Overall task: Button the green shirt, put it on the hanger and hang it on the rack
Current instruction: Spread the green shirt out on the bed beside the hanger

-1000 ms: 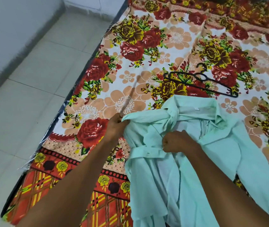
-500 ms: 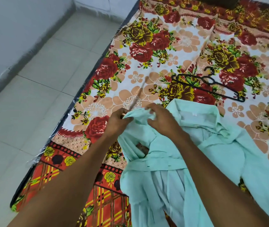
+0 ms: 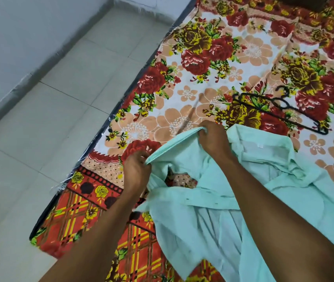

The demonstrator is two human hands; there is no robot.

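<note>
The pale green shirt [image 3: 213,216] lies crumpled on the flowered bedsheet [image 3: 213,82], its collar towards the far right. A straight hem edge of it is stretched between my hands. My left hand [image 3: 136,169] pinches the near end of that edge. My right hand [image 3: 213,141] grips the far end, knuckles up. The black hanger [image 3: 280,110] lies flat on the sheet beyond the shirt, to the right of my right hand and apart from it.
The bed's left edge [image 3: 105,127] runs diagonally, with a tiled floor [image 3: 50,119] and a grey wall [image 3: 9,37] to the left. No rack is in view.
My right hand has moved from the shirt's middle up and left to the edge that my left hand holds. The two hands have then drawn apart, pulling that edge taut.
</note>
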